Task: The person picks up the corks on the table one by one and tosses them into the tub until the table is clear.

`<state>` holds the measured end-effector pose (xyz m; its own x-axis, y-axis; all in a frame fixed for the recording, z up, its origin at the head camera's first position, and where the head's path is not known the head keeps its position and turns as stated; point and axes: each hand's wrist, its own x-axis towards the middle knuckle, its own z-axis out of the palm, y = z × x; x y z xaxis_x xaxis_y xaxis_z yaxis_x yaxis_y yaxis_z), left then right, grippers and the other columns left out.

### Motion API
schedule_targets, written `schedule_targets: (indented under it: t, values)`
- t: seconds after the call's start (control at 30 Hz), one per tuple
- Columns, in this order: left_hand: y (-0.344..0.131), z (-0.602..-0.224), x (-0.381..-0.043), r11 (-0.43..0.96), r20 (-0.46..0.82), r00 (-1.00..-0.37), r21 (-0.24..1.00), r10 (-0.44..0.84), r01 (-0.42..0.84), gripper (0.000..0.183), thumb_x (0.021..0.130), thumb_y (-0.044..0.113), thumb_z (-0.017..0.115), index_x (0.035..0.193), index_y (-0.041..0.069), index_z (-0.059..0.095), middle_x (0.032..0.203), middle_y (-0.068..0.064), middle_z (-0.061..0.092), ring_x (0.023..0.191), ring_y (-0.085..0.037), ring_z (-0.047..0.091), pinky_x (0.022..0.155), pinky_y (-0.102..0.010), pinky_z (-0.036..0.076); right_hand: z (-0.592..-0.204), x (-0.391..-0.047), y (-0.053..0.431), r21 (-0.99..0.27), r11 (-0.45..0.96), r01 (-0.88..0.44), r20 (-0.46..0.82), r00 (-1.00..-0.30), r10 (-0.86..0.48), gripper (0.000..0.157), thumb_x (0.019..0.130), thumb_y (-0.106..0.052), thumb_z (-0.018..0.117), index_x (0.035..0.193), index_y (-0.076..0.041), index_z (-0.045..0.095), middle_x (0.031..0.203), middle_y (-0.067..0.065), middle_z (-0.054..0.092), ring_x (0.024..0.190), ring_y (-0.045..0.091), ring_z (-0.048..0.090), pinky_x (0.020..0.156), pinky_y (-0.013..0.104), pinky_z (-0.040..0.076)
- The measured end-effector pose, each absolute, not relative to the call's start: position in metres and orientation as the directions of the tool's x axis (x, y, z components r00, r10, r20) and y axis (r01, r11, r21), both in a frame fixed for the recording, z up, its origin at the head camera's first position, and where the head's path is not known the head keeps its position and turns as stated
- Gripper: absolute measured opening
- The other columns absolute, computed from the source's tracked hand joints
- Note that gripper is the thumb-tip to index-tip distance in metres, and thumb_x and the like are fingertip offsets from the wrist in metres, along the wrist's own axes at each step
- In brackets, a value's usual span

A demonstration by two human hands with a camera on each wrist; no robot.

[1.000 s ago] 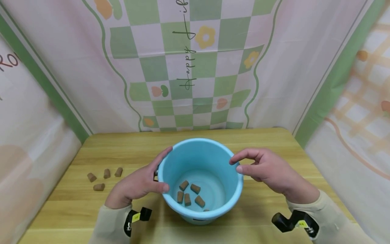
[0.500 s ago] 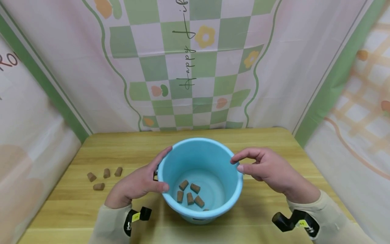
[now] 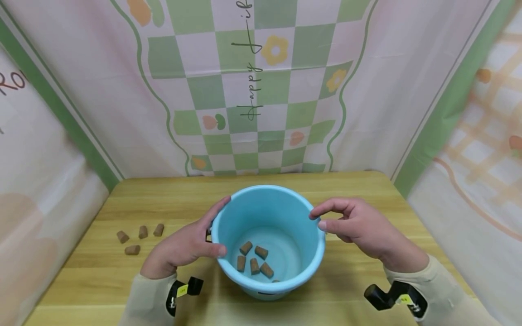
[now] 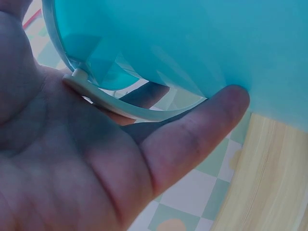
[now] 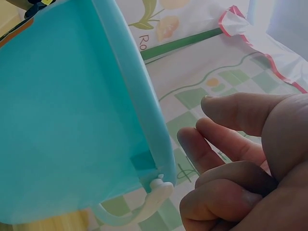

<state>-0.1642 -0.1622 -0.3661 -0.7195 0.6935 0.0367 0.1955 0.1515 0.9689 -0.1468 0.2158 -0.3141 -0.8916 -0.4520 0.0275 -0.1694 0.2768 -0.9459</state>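
Observation:
A light blue bucket [image 3: 267, 285] is in front of me, its mouth turned up toward the head camera. My left hand [image 3: 185, 246] holds its left side, thumb over the near rim and another finger reaching the far rim. In the left wrist view, one finger presses the bucket's outer wall [image 4: 269, 62] beside the pale handle [image 4: 144, 112]. My right hand [image 3: 352, 228] hovers at the right rim, thumb and forefinger apart, the other fingers loosely curled, nothing between them. Several brown tapered corks [image 3: 261, 252] lie inside the bucket, gathered toward its near left; one is mostly hidden behind the rim.
Several more brown corks [image 3: 132, 250] lie on the wooden table [image 3: 94, 280], left of my left hand. A green-and-white checked cloth [image 3: 238, 95] hangs behind the table, with printed cloth on both sides.
One cork inside the bucket has shifted slightly right, toward its neighbour. Both hands and the bucket stay nearly in place.

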Motion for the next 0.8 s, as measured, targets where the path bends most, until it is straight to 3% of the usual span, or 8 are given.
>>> schedule_targets:
  t: [0.23,0.37,0.47,0.57,0.67,0.8]
  values:
    - [-0.1608,-0.3668,-0.1652,0.139,0.037,-0.721,0.973,0.692,0.183,0.100,0.079,0.038,0.074,0.149,0.035,0.003,0.139,-0.017,0.034,0.115,-0.039,0.045,0.086,-0.040,0.045,-0.3148,-0.1467,0.2160,-0.951,0.264,-0.162,0.027,-0.893,-0.450,0.021,0.088,-0.012,0.066,0.106,-0.002,0.066,0.108,0.020,0.061,0.041,0.012,0.031,0.039,0.025,0.034]
    - [-0.1606,-0.3680,-0.1658,0.135,0.029,-0.722,0.977,0.691,0.168,0.100,0.079,0.037,0.075,0.149,0.037,0.004,0.139,-0.017,0.034,0.115,-0.039,0.045,0.086,-0.040,0.046,-0.3155,-0.1474,0.2169,-0.952,0.267,-0.153,0.018,-0.894,-0.447,0.024,0.088,-0.012,0.065,0.109,-0.001,0.065,0.105,0.019,0.063,0.046,0.011,0.041,0.045,0.026,0.041]
    - [-0.1606,-0.3680,-0.1658,0.125,0.036,-0.718,0.977,0.695,0.170,0.099,0.079,0.037,0.074,0.148,0.039,0.004,0.139,-0.018,0.034,0.114,-0.040,0.045,0.085,-0.040,0.046,-0.3157,-0.1476,0.2179,-0.966,0.220,-0.134,0.016,-0.884,-0.467,0.027,0.090,-0.009,0.063,0.114,0.003,0.061,0.105,0.021,0.062,0.065,0.018,0.060,0.061,0.032,0.051]
    - [-0.1607,-0.3679,-0.1657,0.120,0.047,-0.716,0.976,0.697,0.181,0.100,0.079,0.039,0.074,0.149,0.038,0.003,0.139,-0.018,0.033,0.114,-0.040,0.045,0.085,-0.041,0.046,-0.3151,-0.1473,0.2188,-0.966,0.206,-0.159,0.044,-0.880,-0.473,0.028,0.090,-0.007,0.061,0.116,0.003,0.059,0.105,0.022,0.061,0.086,0.028,0.063,0.073,0.039,0.051]
    - [-0.1610,-0.3677,-0.1656,0.125,0.049,-0.715,0.974,0.697,0.188,0.101,0.079,0.040,0.074,0.149,0.035,0.002,0.139,-0.018,0.033,0.114,-0.040,0.045,0.085,-0.040,0.046,-0.3144,-0.1460,0.2203,-0.942,0.259,-0.215,0.075,-0.885,-0.459,0.034,0.090,-0.009,0.061,0.124,-0.006,0.058,0.108,0.017,0.061,0.093,0.032,0.059,0.077,0.040,0.049]
    - [-0.1613,-0.3667,-0.1652,0.140,0.023,-0.719,0.976,0.694,0.166,0.101,0.078,0.042,0.074,0.150,0.034,0.002,0.140,-0.016,0.033,0.115,-0.038,0.046,0.086,-0.040,0.045,-0.3151,-0.1436,0.2224,-0.866,0.391,-0.311,0.126,-0.893,-0.432,0.057,0.089,-0.015,0.062,0.141,-0.026,0.041,0.135,0.001,0.047,0.115,0.029,0.047,0.087,0.048,0.042]
